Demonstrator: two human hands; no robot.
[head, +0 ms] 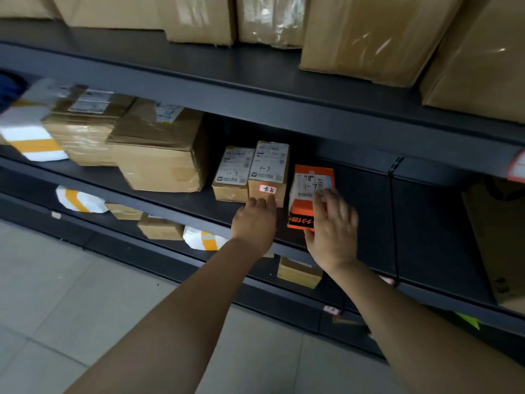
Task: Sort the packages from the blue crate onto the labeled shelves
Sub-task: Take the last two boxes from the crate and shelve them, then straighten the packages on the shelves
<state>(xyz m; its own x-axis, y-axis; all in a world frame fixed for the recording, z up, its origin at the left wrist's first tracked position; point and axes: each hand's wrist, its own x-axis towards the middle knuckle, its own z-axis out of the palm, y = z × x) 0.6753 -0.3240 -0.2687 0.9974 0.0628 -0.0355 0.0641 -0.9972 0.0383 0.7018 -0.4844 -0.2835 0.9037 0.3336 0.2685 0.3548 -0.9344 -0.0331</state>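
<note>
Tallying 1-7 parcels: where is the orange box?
Head view: the orange box sits on the middle shelf, right of two small cardboard boxes, touched by the right hand.

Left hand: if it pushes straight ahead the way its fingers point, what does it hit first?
The left hand would meet the stickered cardboard box first; its fingertips seem nearly touching its front.

Both arms outstretched; left hand and right hand, fingers extended.
</note>
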